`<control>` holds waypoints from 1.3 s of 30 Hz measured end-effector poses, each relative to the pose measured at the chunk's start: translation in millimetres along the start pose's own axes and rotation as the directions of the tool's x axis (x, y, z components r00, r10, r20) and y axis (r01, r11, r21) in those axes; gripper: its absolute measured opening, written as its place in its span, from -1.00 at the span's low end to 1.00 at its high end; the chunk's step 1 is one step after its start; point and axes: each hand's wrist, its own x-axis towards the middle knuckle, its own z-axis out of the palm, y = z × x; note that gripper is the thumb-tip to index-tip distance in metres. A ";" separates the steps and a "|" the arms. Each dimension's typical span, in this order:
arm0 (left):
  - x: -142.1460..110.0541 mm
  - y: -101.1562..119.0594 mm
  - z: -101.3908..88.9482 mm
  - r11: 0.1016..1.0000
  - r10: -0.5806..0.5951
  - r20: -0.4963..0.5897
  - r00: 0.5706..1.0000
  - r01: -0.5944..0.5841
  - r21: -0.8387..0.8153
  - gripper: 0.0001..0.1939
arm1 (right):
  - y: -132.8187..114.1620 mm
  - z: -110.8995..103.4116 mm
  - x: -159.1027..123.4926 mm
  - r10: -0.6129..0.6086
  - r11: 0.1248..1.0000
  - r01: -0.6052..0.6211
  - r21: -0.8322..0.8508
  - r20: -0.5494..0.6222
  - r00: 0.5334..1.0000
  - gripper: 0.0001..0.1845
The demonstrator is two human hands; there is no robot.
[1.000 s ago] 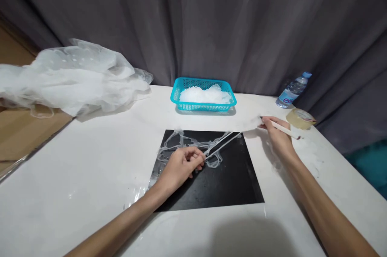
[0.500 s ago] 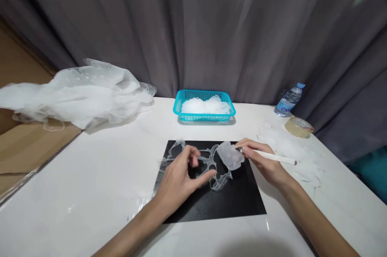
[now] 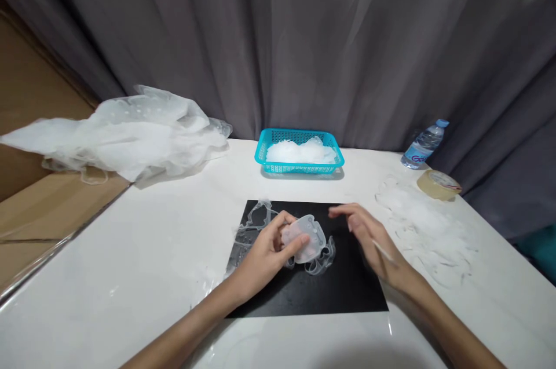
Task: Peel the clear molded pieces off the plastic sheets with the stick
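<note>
My left hand (image 3: 267,253) pinches a frosted, translucent flat piece (image 3: 313,236) with rounded, notched edges, thumb on top and fingers behind it. It is held over a black mat (image 3: 334,293). Curly clear offcuts (image 3: 324,260) lie on the mat below and beside the piece. To the right, my right hand (image 3: 369,236) hovers above the mat's right edge, fingers partly stretched toward the piece but apart from it. A slim white pen-shaped tool (image 3: 384,252) shows against this hand, tucked in it; its tip is hidden and the hand is slightly blurred.
A turquoise basket (image 3: 299,169) with white translucent pieces stands at the back. A water bottle (image 3: 423,146) and a tape roll (image 3: 438,185) are at back right, with whitish scraps (image 3: 428,230) nearer. Left are a heap of clear-white bags (image 3: 143,137) and a cardboard box (image 3: 43,207).
The right hand came in from the right with the frosted piece, which is now in the left hand. The left hand let go of the clear strip; the right hand has drawn back slightly.
</note>
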 end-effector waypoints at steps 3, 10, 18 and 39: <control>2.0 -1.9 -0.5 0.994 0.001 0.002 1.000 -0.001 -0.106 -0.57 | -7.2 8.1 -2.6 -0.034 0.997 0.046 -0.066 0.170 0.985 -0.79; 2.2 6.1 -3.9 0.987 0.030 0.036 0.999 -0.035 0.159 -0.75 | -14.7 11.2 -5.1 -0.054 0.996 0.068 -0.052 0.241 0.969 -0.87; 3.1 6.9 -3.4 0.983 0.006 0.059 0.998 -0.016 0.184 -0.75 | -19.0 12.5 -7.4 -0.041 0.994 0.065 -0.083 0.257 0.965 -0.89; 1.6 4.9 -0.4 0.980 -0.130 0.096 0.987 0.143 -0.141 -0.68 | -16.3 24.3 -13.0 0.183 0.948 -0.254 0.191 0.327 0.927 -0.69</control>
